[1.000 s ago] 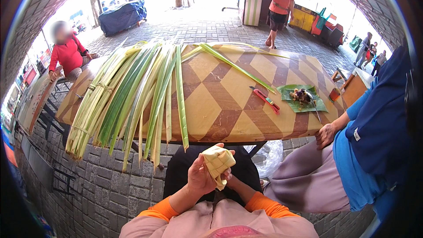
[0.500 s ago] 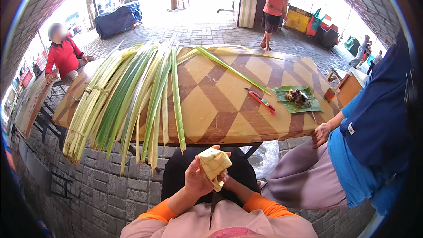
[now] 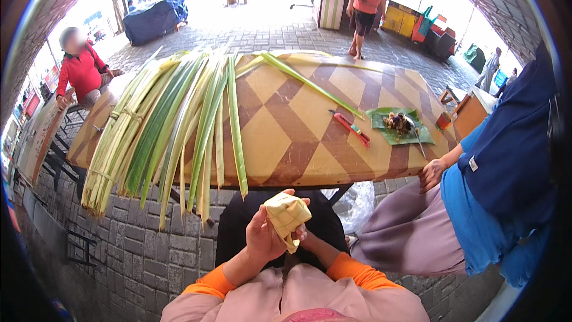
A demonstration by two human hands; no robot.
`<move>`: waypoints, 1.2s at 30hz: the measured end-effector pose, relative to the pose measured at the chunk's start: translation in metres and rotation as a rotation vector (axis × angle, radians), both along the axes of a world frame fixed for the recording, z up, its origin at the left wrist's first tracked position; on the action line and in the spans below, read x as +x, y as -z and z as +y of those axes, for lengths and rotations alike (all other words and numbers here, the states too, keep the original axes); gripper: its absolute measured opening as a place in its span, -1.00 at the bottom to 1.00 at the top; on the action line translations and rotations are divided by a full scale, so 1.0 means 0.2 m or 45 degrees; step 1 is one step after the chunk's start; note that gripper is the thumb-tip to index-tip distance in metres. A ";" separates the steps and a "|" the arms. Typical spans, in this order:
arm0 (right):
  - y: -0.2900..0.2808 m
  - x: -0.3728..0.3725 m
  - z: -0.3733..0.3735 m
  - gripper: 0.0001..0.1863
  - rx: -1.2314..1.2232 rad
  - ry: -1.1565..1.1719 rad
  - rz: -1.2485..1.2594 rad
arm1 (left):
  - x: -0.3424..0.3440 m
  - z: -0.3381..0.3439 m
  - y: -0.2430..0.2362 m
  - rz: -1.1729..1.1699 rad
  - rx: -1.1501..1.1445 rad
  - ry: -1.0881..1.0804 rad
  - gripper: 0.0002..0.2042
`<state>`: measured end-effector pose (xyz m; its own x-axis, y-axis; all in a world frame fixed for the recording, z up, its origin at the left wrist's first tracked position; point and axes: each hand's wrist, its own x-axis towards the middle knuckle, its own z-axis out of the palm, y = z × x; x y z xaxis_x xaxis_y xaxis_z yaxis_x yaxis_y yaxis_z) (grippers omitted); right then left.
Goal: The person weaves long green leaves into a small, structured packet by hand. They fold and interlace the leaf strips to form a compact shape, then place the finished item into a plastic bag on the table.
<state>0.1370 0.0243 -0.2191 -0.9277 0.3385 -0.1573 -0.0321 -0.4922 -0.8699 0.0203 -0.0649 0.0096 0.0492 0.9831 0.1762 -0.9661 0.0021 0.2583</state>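
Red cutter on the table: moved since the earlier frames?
No. Against the patterned tabletop, the red cutter lies in the same spot; both slide left and up in the picture together, so the view shifted.

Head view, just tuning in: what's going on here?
The person's left hand holds a pale woven leaf pouch just off the table's near edge, while the right hand, partly hidden, is at its lower right. On the patterned table, long leaf strips lie at the left, and a red cutter lies near food on a green leaf. Another person's hand is at the table's right corner.
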 end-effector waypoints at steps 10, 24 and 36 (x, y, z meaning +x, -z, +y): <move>-0.06 0.02 -0.01 -0.76 0.169 0.067 -0.201 | 0.00 0.01 0.01 -0.036 -0.014 0.012 -0.37; 0.05 0.01 -0.01 -0.66 -0.181 0.019 0.016 | 0.01 0.01 0.01 -0.055 -0.019 0.021 -0.37; 0.01 0.01 0.00 -0.78 0.179 0.021 -0.131 | 0.00 0.02 0.01 -0.038 -0.001 0.035 -0.37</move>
<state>0.1395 0.0251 -0.2206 -0.9034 0.3789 -0.2009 0.0534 -0.3655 -0.9293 0.0212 -0.0617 0.0076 0.0707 0.9816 0.1776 -0.9729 0.0286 0.2293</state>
